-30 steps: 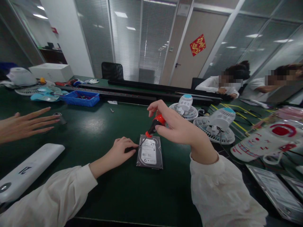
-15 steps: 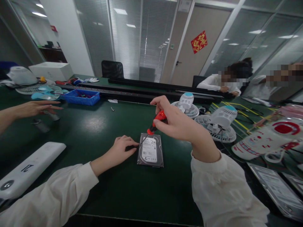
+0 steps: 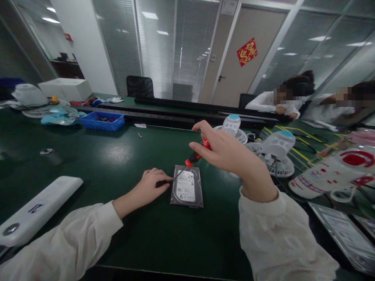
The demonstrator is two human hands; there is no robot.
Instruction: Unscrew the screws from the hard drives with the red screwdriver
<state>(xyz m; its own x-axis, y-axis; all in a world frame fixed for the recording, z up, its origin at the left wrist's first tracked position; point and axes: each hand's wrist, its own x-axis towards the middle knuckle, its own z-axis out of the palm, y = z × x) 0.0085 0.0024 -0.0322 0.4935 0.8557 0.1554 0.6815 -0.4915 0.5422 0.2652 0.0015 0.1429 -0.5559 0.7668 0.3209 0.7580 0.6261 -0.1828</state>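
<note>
A hard drive (image 3: 195, 195) with a white label lies flat in front of me. The bent fingers of my left hand (image 3: 150, 188) press on its left edge, thumb and index close to the screwdriver's tip; whether they also pinch a tiny part I cannot make out. Raised above the drive's far right corner, my right hand (image 3: 224, 150) is closed around a red and black screwdriver (image 3: 193, 158). Its thin shaft slants down to the left, with the tip near the drive's left edge, by my left fingertips.
To the left are a white elongated device (image 3: 41, 208), a metal cylinder (image 3: 51, 156) and a blue tray (image 3: 102, 121). Small screws (image 3: 140, 136) lie farther back. On the right stand white fans (image 3: 278, 148), a bottle (image 3: 325, 171) and another drive (image 3: 341, 230). People sit at the far right.
Another person's hand at the left has withdrawn, and one of two cylinders there has gone with it. My right hand and the screwdriver handle have shifted slightly right; my left hand stays put.
</note>
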